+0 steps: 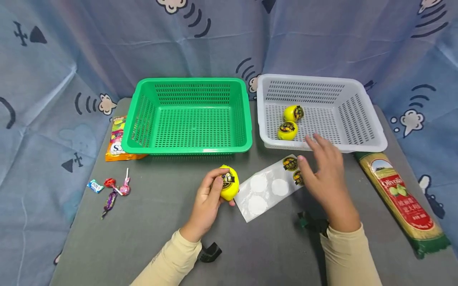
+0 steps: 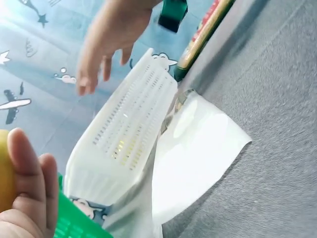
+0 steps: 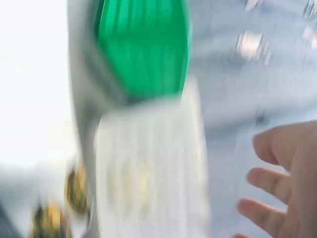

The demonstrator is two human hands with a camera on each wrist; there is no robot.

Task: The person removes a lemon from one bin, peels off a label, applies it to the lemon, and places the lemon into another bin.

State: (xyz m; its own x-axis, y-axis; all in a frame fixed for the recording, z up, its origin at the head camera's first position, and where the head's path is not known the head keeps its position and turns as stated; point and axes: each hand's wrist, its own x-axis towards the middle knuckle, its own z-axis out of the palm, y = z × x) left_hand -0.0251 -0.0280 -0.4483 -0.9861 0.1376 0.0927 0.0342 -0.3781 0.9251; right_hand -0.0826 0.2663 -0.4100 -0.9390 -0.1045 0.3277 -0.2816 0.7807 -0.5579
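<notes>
A yellow lemon (image 1: 230, 189) with a black and gold round sticker is gripped by my left hand (image 1: 207, 198) just left of the sticker sheet. In the left wrist view, only the edge of the lemon (image 2: 6, 171) shows beside the fingers. My right hand (image 1: 329, 176) holds nothing, its fingers spread above the front edge of the white basket (image 1: 358, 119). Under that hand lies the white sticker sheet (image 1: 266, 176), with two stickers left at its far right end and several bare round spots. Two stickered lemons (image 1: 288, 130) sit in the white basket's left part.
A green basket (image 1: 193, 151) stands left of the white one. An orange candy bag (image 1: 116, 149) lies partly under it. Lollipops (image 1: 125, 187) and small wrapped candies (image 1: 95, 186) lie at the left. A spaghetti pack (image 1: 400, 194) lies along the right edge.
</notes>
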